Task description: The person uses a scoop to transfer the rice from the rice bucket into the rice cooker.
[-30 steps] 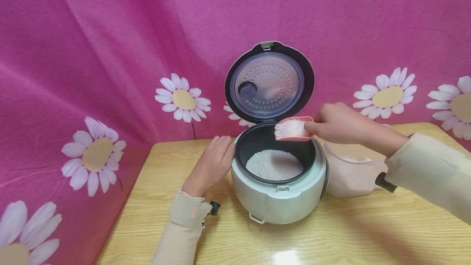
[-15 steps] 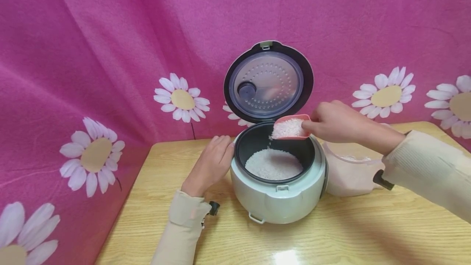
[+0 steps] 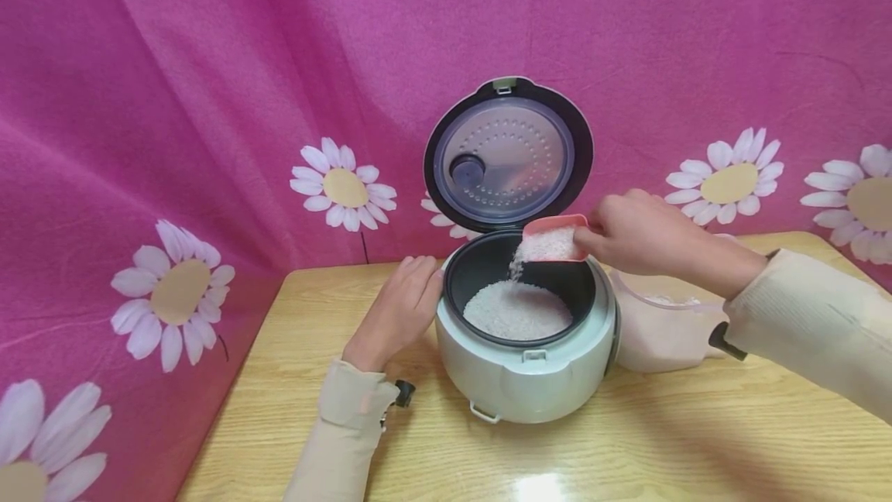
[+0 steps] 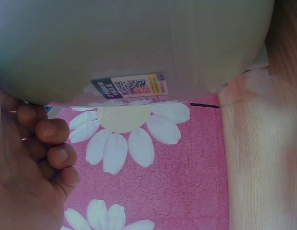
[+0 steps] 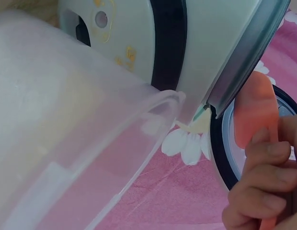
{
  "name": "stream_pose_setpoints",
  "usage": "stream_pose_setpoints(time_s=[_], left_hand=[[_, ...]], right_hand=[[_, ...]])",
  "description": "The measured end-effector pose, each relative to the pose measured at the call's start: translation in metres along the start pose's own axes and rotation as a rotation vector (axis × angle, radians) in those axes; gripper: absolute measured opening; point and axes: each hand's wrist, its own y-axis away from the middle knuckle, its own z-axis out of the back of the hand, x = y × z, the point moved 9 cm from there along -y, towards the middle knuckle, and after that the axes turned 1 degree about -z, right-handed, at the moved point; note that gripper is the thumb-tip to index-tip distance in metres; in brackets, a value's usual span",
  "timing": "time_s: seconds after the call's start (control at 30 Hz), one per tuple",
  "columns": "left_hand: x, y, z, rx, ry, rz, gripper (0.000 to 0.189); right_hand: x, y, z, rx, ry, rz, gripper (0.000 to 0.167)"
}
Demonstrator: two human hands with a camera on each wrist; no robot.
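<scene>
My right hand (image 3: pixel 636 232) grips a pink scoop (image 3: pixel 555 221) by its handle, holding it tilted over the cooker's black inner pot (image 3: pixel 481 266). Rice (image 3: pixel 550 244) spills from the scoop's left lip onto the rice heap (image 3: pixel 516 311) in the pot. In the right wrist view, the fingers (image 5: pixel 266 177) curl round the scoop's handle and its orange-pink underside shows. My left hand (image 3: pixel 400 304) rests against the left side of the white rice cooker (image 3: pixel 530 386), near the rim. Its fingertips (image 4: pixel 62 155) are loosely curled beside the wall in the left wrist view.
The cooker's lid (image 3: pixel 509 153) stands raised behind the pot. A translucent pinkish container (image 3: pixel 662 335) with rice inside stands right of the cooker, under my right forearm. A pink cloth with daisies (image 3: pixel 362 45) hangs behind the wooden table (image 3: pixel 446 455).
The scoop has tipped left, and rice that was held in it now falls in a stream into the pot. My left hand has stayed at the cooker's side.
</scene>
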Motion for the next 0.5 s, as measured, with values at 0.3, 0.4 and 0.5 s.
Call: stream_pose_setpoints(time_s=[0.3,0.4,0.5], left_hand=[[0.001,0.0,0.001,-0.005,0.008,0.009,0.022],[0.002,0.0,0.0,-0.001,0.015,0.015,0.023],[0.002,-0.001,-0.001,0.0,0.021,0.016,0.023]], right_hand=[[0.007,0.001,0.003,-0.052,0.084,0.024,0.033],[0.01,0.001,0.002,-0.053,0.105,0.04,0.031],[0.013,0.003,0.0,-0.058,0.119,0.046,0.031]])
